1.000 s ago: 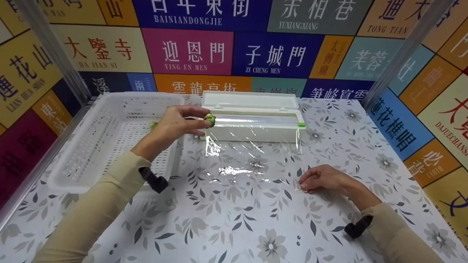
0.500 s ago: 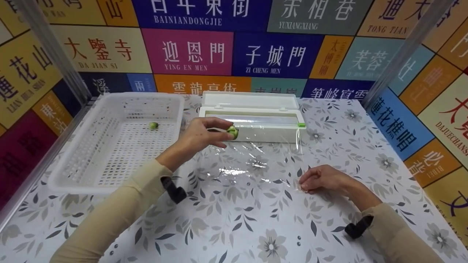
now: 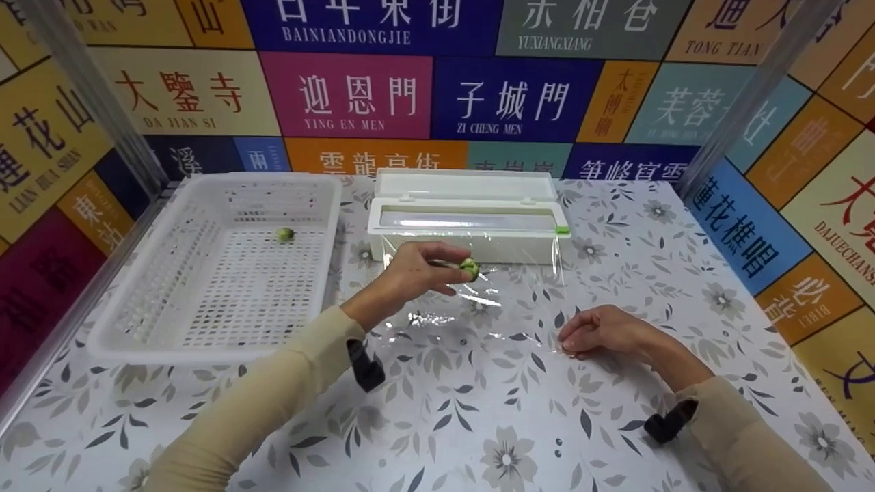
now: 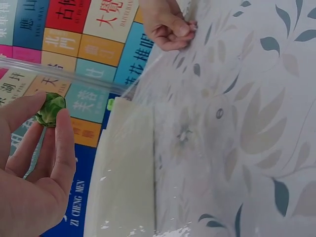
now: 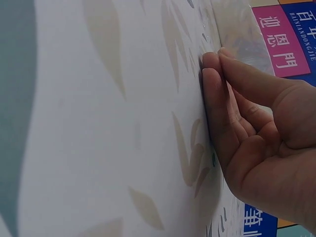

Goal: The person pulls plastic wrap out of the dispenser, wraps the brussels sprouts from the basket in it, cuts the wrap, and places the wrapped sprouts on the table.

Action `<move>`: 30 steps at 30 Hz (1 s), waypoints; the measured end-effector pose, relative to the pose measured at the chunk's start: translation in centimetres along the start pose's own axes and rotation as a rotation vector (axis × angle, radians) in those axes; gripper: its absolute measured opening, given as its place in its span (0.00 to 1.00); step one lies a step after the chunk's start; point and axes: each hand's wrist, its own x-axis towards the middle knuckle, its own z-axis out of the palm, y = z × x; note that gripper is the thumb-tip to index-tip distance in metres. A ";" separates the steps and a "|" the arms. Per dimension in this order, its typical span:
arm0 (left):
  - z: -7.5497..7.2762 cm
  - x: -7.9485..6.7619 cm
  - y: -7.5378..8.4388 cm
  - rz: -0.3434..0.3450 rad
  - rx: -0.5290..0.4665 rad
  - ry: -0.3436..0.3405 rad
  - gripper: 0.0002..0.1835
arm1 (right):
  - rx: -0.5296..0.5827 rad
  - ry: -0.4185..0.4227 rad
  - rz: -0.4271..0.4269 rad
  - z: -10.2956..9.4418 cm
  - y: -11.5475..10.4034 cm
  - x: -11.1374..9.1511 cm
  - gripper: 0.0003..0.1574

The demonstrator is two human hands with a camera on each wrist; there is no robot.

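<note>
My left hand [image 3: 417, 277] pinches a Brussels sprout [image 3: 469, 268] between thumb and fingertips, above a sheet of clear plastic wrap [image 3: 437, 320]. In the left wrist view the sprout [image 4: 51, 109] shows its layered green leaves. The wrap runs out over the front of a white wrap dispenser box [image 3: 472, 249], whose lid stands raised, and spreads over the table toward me. At the wrap's near right corner my right hand [image 3: 605, 331] pinches the film edge between thumb and forefinger, low against the table. In the right wrist view the right hand [image 5: 261, 123] has its fingertips together.
A white perforated basket [image 3: 328, 273] stands at the left, with another Brussels sprout [image 3: 285, 234] on its floor. A green slider [image 3: 562, 230] sits at the dispenser's right end. The table [image 3: 383, 424] has a leaf-patterned cover; printed panels [image 3: 348, 96] rise behind it.
My left hand has carried the Brussels sprout rightward and nearer to me, from beside the dispenser's left end to above the wrap. The right hand has stayed at the wrap's corner.
</note>
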 end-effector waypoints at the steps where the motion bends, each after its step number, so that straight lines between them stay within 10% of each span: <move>1: 0.2 0.2 -0.3 -0.005 -0.007 -0.002 0.24 | 0.000 0.000 0.000 0.0 0.0 0.0 0.22; 13: 1.9 1.7 -3.9 -0.052 -0.093 0.000 0.24 | -0.003 0.007 0.013 0.1 -0.4 -0.1 0.22; 30: 2.5 2.6 -7.0 -0.061 0.037 0.007 0.18 | 0.000 -0.018 -0.025 -0.2 -0.1 0.1 0.22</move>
